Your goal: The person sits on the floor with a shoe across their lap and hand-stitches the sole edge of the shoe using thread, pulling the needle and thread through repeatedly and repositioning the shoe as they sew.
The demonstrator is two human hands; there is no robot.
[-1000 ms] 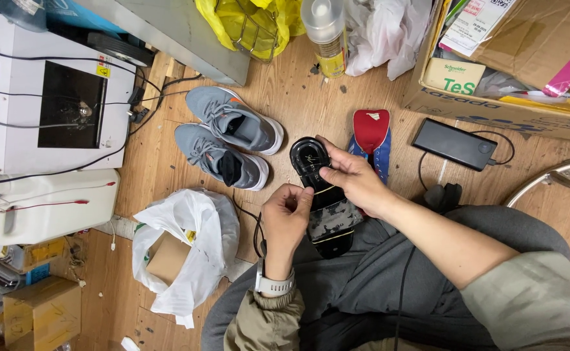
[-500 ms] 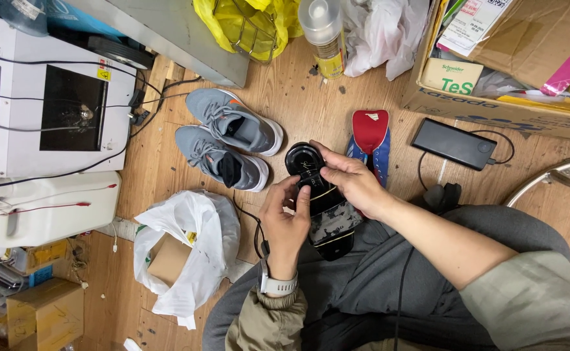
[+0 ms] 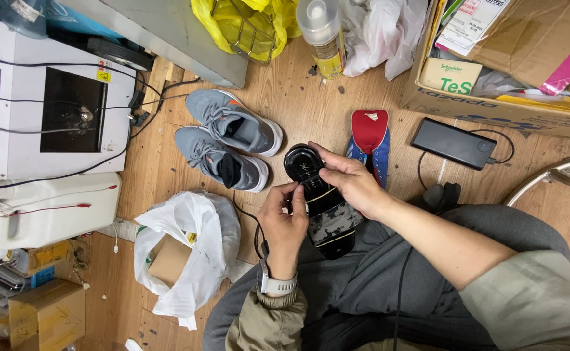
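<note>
I sit on the wooden floor (image 3: 311,110) with a black sandal (image 3: 324,205) held over my lap, sole side away from me, its rounded heel end pointing out toward the pair of grey sneakers (image 3: 229,140) and its strapped front end pointing back at my body. So its long axis runs slantwise, from upper left down toward my knees. My left hand (image 3: 285,218) comes at it from the left side, thumb and fingers pinching its near edge about midway along. My right hand (image 3: 350,182) lies over the right side nearer the heel end, fingers curled across the footbed and closed on it. Both hands touch the sandal; neither is spread flat. A red-and-blue insole (image 3: 369,140) lies on the floor just beyond my right hand, with a black power bank (image 3: 454,143) further right.
</note>
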